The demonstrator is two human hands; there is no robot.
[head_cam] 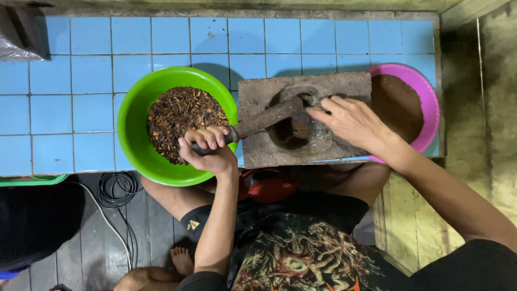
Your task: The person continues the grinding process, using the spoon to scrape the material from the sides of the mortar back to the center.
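The left hand [207,148] has its grip clenched around the lower end of a long, dark wooden pestle [264,119], fingers curled over the handle just past the rim of a round bright-green plastic bowl [134,116]. From that hand the pestle slants toward two o'clock, and its thick head sits in the round hollow of a weathered grey rectangular block mortar [256,151]. Inside the hollow lies a small amount of dark brown crushed material [296,132].

The right hand [353,121] rests at three o'clock of the hollow, its grip released: the fingers are stretched out toward nine o'clock, with the fingertips [315,112] at the hollow's rim, touching or just beside the pestle head; which of the two cannot be told.

The green bowl, at nine o'clock of the mortar, holds a heap of coarse dark brown chips [180,121]. At three o'clock of the mortar, partly tucked under its edge, stands a round pink plastic bowl [425,91] filled with fine brown powder [396,102]. All of this stands on a table tiled in light blue squares [81,81]. Toward six o'clock, below the table edge, a coil of black cable [116,188] lies on the dark plank floor [97,242], and the person's bare foot [182,260] shows beside it.
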